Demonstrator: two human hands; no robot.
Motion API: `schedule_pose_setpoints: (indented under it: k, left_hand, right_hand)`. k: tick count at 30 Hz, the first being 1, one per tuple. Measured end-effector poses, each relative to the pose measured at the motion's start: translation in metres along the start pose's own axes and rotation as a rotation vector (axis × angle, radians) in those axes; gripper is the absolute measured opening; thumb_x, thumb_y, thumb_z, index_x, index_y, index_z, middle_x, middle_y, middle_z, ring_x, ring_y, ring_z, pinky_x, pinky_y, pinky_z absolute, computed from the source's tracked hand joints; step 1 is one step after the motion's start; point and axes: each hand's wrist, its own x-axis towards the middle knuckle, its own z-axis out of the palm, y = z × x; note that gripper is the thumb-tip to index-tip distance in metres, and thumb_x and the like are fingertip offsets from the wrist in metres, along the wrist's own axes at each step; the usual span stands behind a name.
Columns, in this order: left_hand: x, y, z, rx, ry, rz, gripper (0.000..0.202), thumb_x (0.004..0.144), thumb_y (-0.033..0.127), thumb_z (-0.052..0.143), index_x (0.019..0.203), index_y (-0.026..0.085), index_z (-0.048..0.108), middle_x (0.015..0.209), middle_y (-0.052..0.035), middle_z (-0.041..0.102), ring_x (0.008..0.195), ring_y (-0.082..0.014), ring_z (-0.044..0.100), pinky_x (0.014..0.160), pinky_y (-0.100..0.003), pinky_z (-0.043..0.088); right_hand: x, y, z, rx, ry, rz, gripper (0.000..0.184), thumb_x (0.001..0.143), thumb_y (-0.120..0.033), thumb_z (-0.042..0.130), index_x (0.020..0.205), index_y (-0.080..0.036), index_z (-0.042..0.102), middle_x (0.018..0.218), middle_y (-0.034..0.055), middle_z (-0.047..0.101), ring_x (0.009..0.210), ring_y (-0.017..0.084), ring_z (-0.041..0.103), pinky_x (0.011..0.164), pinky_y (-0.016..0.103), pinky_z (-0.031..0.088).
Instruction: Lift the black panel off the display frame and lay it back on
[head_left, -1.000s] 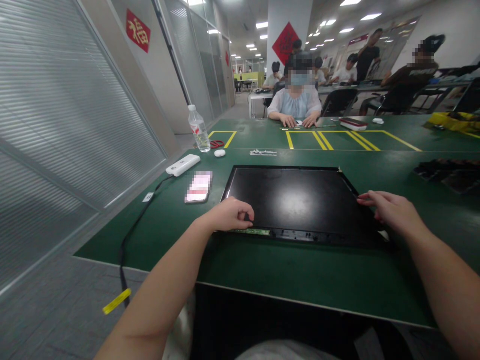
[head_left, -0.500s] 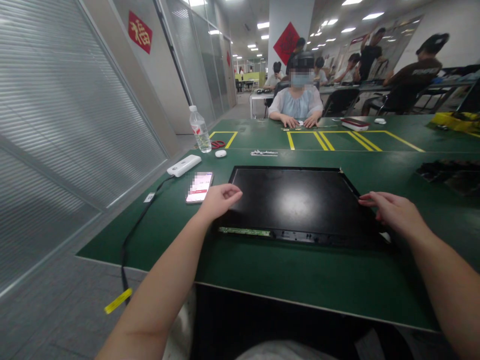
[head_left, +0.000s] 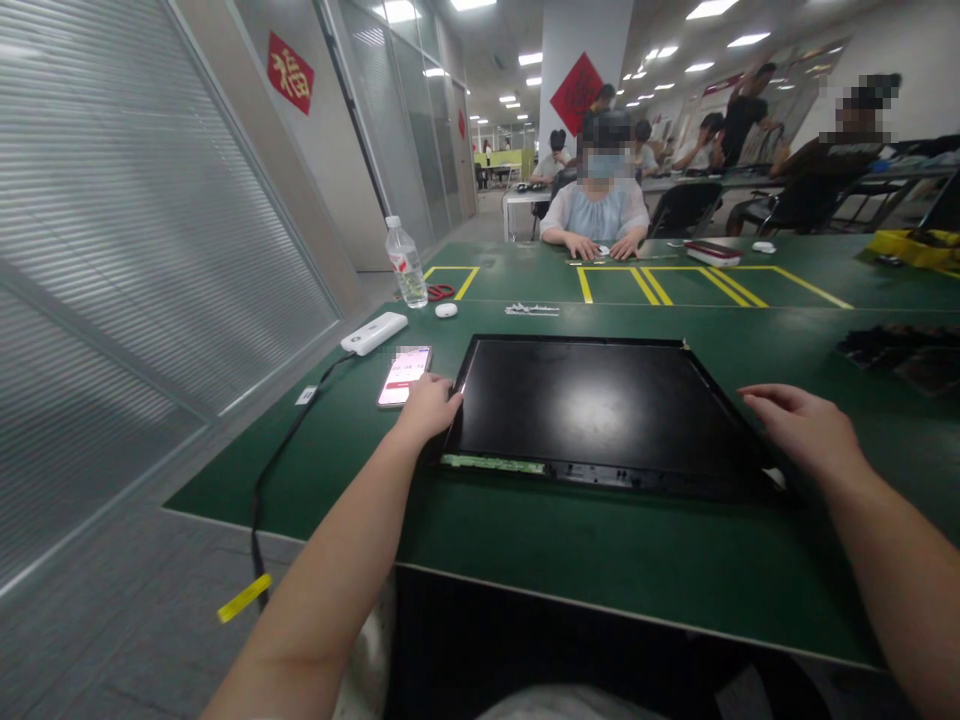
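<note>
Head view: left hand (head_left: 429, 407) and right hand (head_left: 814, 430), grip unclear, flank black panel (head_left: 577, 405) on green table (head_left: 525, 535), office (head_left: 585, 25) beyond.

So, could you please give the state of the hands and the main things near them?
Black panel: lying flat, unlit
Green circuit strip: exposed
Phone: face up, screen lit
White device: cable attached
Bottle: upright, capped
Left hand: at panel's left edge
Right hand: beside panel's right edge
</note>
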Motion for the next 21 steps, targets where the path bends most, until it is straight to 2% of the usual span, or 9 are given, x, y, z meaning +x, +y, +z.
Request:
schedule_pose_setpoints:
  k: [4,7,9,13,17,21]
  left_hand:
    - [0.004,-0.002,0.001,-0.089,0.000,0.040,0.031,0.085,0.018,0.056,0.106,0.013,0.079,0.119,-0.0174,0.072,0.121,-0.0321,0.063,0.109,-0.044,0.047]
    - [0.004,-0.001,0.000,-0.182,0.008,0.042,0.033,0.082,0.012,0.054,0.104,0.013,0.079,0.121,-0.0157,0.073,0.124,-0.0307,0.063,0.111,-0.041,0.047]
    - [0.003,0.001,-0.002,-0.297,0.014,0.010,0.033,0.081,0.012,0.054,0.101,0.015,0.080,0.116,-0.0123,0.076,0.121,-0.0308,0.064,0.109,-0.040,0.048]
    - [0.000,0.007,-0.009,-0.672,0.055,-0.187,0.029,0.081,0.019,0.059,0.099,0.020,0.082,0.098,-0.0048,0.081,0.103,-0.0284,0.072,0.097,-0.036,0.054]
    - [-0.001,0.013,-0.013,-1.018,0.084,-0.489,0.036,0.076,0.023,0.073,0.111,0.019,0.080,0.090,-0.0061,0.081,0.082,-0.0240,0.075,0.081,-0.033,0.059]
    - [0.000,0.015,-0.014,-1.168,0.070,-0.594,0.041,0.074,0.018,0.078,0.115,0.018,0.078,0.081,-0.0049,0.079,0.066,-0.0189,0.072,0.068,-0.029,0.058]
  right_hand:
    - [0.004,0.002,0.004,-0.079,-0.104,-0.020,0.039,0.068,-0.048,0.061,0.093,-0.025,0.080,0.088,0.0068,0.076,0.076,0.025,0.066,0.066,0.037,0.049]
    - [0.005,0.003,0.005,-0.104,-0.098,-0.066,0.038,0.068,-0.050,0.061,0.090,-0.026,0.081,0.087,0.0063,0.077,0.077,0.026,0.066,0.065,0.036,0.049]
    - [0.006,0.005,0.006,-0.101,-0.086,-0.081,0.037,0.068,-0.049,0.060,0.088,-0.027,0.081,0.085,0.0058,0.077,0.077,0.026,0.067,0.066,0.036,0.049]
    - [0.009,0.008,0.008,-0.120,-0.097,-0.057,0.039,0.068,-0.049,0.059,0.090,-0.027,0.082,0.083,0.0053,0.077,0.076,0.026,0.068,0.067,0.038,0.050]
    - [0.010,0.008,0.008,-0.150,-0.083,-0.090,0.037,0.070,-0.049,0.059,0.090,-0.028,0.082,0.087,0.0052,0.077,0.080,0.027,0.068,0.070,0.038,0.050]
    - [0.011,0.011,0.009,-0.148,-0.080,-0.109,0.037,0.071,-0.050,0.058,0.089,-0.028,0.081,0.088,0.0056,0.077,0.080,0.026,0.067,0.072,0.038,0.051]
